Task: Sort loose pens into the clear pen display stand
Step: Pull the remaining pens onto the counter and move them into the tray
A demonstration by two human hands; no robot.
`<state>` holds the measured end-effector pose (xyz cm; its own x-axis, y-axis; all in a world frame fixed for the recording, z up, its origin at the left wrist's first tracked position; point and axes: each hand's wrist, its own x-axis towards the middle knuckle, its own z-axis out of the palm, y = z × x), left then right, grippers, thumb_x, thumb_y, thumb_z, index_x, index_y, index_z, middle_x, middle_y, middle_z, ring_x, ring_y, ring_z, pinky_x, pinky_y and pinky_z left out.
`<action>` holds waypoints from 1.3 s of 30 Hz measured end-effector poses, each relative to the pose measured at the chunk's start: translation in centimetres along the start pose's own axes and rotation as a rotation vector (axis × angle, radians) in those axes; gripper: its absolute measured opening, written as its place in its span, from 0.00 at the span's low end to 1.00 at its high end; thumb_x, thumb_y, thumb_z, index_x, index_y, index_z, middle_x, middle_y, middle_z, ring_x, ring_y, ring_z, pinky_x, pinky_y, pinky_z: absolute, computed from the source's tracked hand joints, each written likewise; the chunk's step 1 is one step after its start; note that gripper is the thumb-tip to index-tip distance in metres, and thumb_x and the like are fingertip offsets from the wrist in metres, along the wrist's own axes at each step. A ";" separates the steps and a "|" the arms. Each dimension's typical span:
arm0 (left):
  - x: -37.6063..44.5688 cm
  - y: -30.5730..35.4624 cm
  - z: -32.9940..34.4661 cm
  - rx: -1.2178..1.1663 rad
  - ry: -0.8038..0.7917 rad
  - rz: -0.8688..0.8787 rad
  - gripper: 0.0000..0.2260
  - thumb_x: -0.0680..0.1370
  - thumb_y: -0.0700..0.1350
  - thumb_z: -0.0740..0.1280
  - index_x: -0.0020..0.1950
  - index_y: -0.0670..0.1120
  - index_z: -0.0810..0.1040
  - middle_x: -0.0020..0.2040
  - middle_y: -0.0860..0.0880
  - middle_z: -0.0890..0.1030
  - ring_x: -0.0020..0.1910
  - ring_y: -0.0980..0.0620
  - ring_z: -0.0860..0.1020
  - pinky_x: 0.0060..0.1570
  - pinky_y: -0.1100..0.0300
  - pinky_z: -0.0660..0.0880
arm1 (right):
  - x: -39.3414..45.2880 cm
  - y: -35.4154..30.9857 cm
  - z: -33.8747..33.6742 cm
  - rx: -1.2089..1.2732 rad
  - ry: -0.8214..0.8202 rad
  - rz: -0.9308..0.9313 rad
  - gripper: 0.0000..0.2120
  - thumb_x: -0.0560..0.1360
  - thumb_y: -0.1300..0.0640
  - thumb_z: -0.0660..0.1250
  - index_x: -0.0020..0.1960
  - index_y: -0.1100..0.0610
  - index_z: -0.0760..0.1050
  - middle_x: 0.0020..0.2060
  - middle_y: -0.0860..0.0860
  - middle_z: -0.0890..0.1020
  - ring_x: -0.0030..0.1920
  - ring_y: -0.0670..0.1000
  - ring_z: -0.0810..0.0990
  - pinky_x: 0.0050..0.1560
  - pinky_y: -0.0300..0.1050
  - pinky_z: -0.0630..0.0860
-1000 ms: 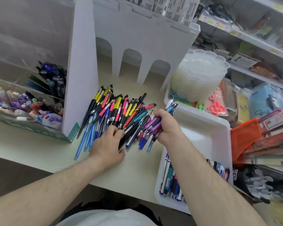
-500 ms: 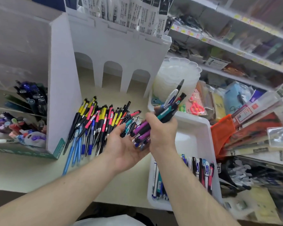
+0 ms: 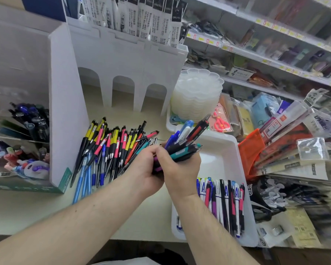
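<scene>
Centre of frame: your right hand [image 3: 182, 169] and left hand [image 3: 145, 169] together grip a bundle of pens [image 3: 185, 142], fingers curled round it, tips fanning toward upper right. Left of them, loose pens [image 3: 107, 150] lie piled on the counter [image 3: 27, 211]. The clear display stand [image 3: 19, 115] occupies the left edge; a white tray [image 3: 222, 159] lies lower right.

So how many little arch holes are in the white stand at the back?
3, side by side along the bottom of the white stand: left, middle, right. More may hide behind the white divider panel.
</scene>
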<state>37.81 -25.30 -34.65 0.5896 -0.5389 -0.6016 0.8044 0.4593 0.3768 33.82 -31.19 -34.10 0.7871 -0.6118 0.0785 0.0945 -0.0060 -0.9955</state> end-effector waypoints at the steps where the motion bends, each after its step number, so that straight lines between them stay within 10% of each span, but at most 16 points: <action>1: 0.0 -0.1 0.1 -0.001 -0.002 0.001 0.19 0.76 0.37 0.60 0.64 0.41 0.80 0.55 0.43 0.84 0.56 0.45 0.83 0.60 0.53 0.77 | 0.0 0.0 -0.1 0.002 0.005 0.005 0.13 0.64 0.66 0.71 0.48 0.66 0.77 0.40 0.62 0.83 0.43 0.63 0.84 0.45 0.66 0.81; 7: 0.5 -0.4 0.5 0.045 -0.016 0.001 0.15 0.78 0.42 0.63 0.61 0.40 0.82 0.59 0.41 0.82 0.58 0.46 0.82 0.67 0.53 0.73 | -0.2 -0.7 -0.7 0.072 -0.028 0.002 0.19 0.62 0.67 0.71 0.52 0.70 0.78 0.41 0.57 0.85 0.43 0.51 0.86 0.45 0.48 0.82; 13: 1.1 -1.6 0.7 0.083 -0.034 -0.007 0.16 0.78 0.41 0.62 0.64 0.41 0.80 0.61 0.41 0.81 0.61 0.46 0.80 0.68 0.51 0.72 | 0.3 -1.0 -1.6 0.092 0.007 -0.035 0.16 0.63 0.70 0.71 0.49 0.60 0.76 0.38 0.52 0.83 0.39 0.51 0.83 0.43 0.49 0.82; 19: 1.2 -3.0 1.4 0.294 -0.017 0.026 0.12 0.82 0.46 0.60 0.48 0.43 0.81 0.31 0.49 0.81 0.27 0.55 0.79 0.32 0.59 0.78 | 1.9 -1.6 -3.7 -0.050 0.131 0.183 0.08 0.70 0.68 0.73 0.47 0.67 0.77 0.34 0.57 0.83 0.34 0.54 0.83 0.37 0.50 0.82; 25: 2.2 -2.0 0.1 0.475 0.084 0.057 0.10 0.83 0.46 0.59 0.51 0.41 0.77 0.52 0.42 0.84 0.52 0.42 0.82 0.56 0.47 0.77 | 4.3 -1.4 -9.3 -0.109 0.147 0.443 0.06 0.74 0.63 0.71 0.48 0.59 0.75 0.31 0.52 0.81 0.36 0.53 0.83 0.38 0.51 0.80; 28: 3.1 -1.9 -0.3 0.507 0.112 0.109 0.08 0.81 0.43 0.61 0.52 0.42 0.78 0.54 0.42 0.83 0.53 0.43 0.82 0.56 0.49 0.78 | 3.5 0.4 -10.8 -0.247 0.096 0.592 0.07 0.73 0.63 0.72 0.47 0.60 0.74 0.36 0.57 0.78 0.37 0.56 0.79 0.46 0.61 0.81; 34: 4.6 -3.1 0.0 0.783 0.102 0.253 0.05 0.81 0.40 0.62 0.52 0.44 0.77 0.55 0.44 0.82 0.55 0.45 0.81 0.59 0.50 0.77 | 1.1 4.2 -9.2 -0.568 0.022 0.649 0.09 0.71 0.57 0.71 0.40 0.55 0.71 0.32 0.50 0.74 0.32 0.52 0.72 0.37 0.46 0.70; 39: 5.8 -4.0 0.2 1.178 -0.010 0.492 0.08 0.80 0.42 0.63 0.56 0.49 0.78 0.55 0.55 0.80 0.56 0.56 0.77 0.56 0.62 0.73 | -0.7 5.4 -9.6 -0.893 -0.022 0.523 0.32 0.64 0.44 0.75 0.64 0.52 0.70 0.60 0.51 0.73 0.60 0.54 0.74 0.63 0.52 0.73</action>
<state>38.01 -30.41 -39.56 0.8390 -0.4985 -0.2181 0.0773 -0.2874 0.9547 27.98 -38.38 -39.98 0.6112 -0.6925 -0.3833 -0.7424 -0.3336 -0.5811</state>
